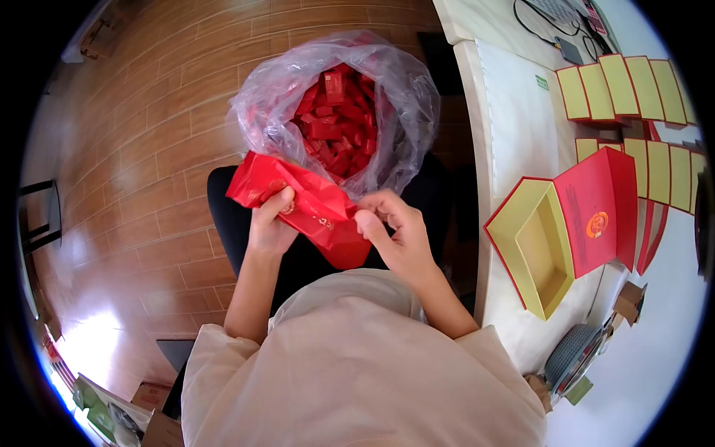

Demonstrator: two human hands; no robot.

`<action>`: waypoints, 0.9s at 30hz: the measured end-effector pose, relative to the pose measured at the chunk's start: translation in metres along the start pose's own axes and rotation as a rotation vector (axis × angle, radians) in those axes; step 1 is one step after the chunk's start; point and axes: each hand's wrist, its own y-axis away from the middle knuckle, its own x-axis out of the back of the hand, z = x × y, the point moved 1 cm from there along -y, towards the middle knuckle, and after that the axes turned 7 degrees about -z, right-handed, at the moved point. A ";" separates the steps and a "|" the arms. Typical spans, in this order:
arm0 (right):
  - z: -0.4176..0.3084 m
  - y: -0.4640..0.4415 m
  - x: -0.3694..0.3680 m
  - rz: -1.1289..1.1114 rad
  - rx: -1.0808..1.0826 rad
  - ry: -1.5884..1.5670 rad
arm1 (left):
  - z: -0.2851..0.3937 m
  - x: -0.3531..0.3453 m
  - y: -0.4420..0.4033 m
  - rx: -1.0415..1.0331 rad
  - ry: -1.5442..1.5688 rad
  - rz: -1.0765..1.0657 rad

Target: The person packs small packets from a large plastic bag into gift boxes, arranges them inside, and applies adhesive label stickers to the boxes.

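Observation:
A shiny red foil pouch (309, 197) with small gold printing is stretched between my two hands above my lap. My left hand (274, 221) grips it, thumb on top, near its left part. At its right edge, my right hand (395, 229) pinches the foil between thumb and fingers. What is inside the pouch cannot be seen. Just beyond it stands a large clear plastic bag (257, 112), its mouth wide and rolled back. Many small red packets (335, 123) fill that bag.
To my right runs a white table (514, 141). On it sits an open red gift box (547, 272) with a yellow inside and a red lid. Rows of yellow-and-red boxes (622, 89) stand behind, and a grey round basket (573, 354) is nearer. Wooden floor (167, 149) lies left.

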 end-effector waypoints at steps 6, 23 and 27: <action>-0.012 -0.006 0.001 -0.091 -0.249 -0.100 | 0.019 -0.012 -0.002 -0.125 -0.229 -0.284; 0.011 -0.007 -0.015 0.175 -0.026 -0.252 | 0.016 -0.017 0.000 -0.298 -0.696 -0.523; 0.000 -0.005 -0.003 0.083 -0.235 -0.386 | 0.011 -0.011 0.003 -0.261 -0.704 -0.558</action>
